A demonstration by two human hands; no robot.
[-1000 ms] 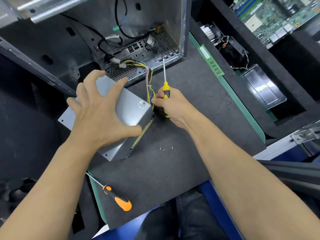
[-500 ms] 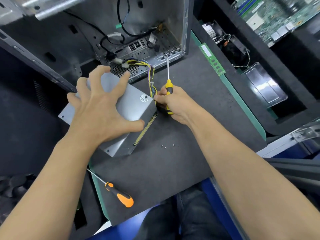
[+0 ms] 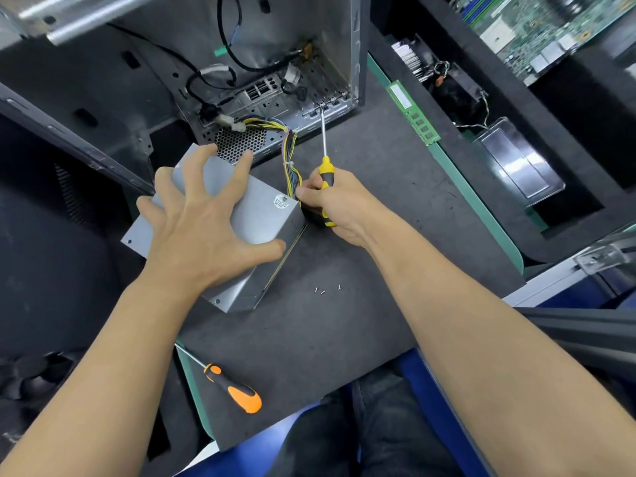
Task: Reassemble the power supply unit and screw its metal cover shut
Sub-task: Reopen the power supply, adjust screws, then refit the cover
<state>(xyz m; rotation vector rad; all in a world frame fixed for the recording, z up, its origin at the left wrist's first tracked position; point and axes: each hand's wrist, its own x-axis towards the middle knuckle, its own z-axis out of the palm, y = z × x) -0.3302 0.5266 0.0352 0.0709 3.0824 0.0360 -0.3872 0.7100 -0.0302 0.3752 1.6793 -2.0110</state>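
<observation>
The grey metal power supply unit (image 3: 261, 215) lies on the dark mat, its cover on top. My left hand (image 3: 203, 228) spans the cover, fingertips on the far edge and thumb on the near side. A bundle of yellow and purple wires (image 3: 290, 166) leaves the unit's right end. My right hand (image 3: 339, 204) grips a yellow-and-black screwdriver (image 3: 324, 160), shaft pointing away from me, and its fingers touch the unit's right end by the wires. Three small screws (image 3: 325, 290) lie loose on the mat in front of the unit.
An open computer case (image 3: 275, 63) stands behind the unit. An orange-and-black screwdriver (image 3: 234, 387) lies near the mat's front edge. A green memory stick (image 3: 413, 111), a heatsink with fan (image 3: 444, 74), a metal drive (image 3: 519, 163) and a motherboard (image 3: 530, 25) sit to the right.
The view has shifted slightly. My left hand stays spread on the cover, and my right hand keeps the screwdriver at the unit's right end.
</observation>
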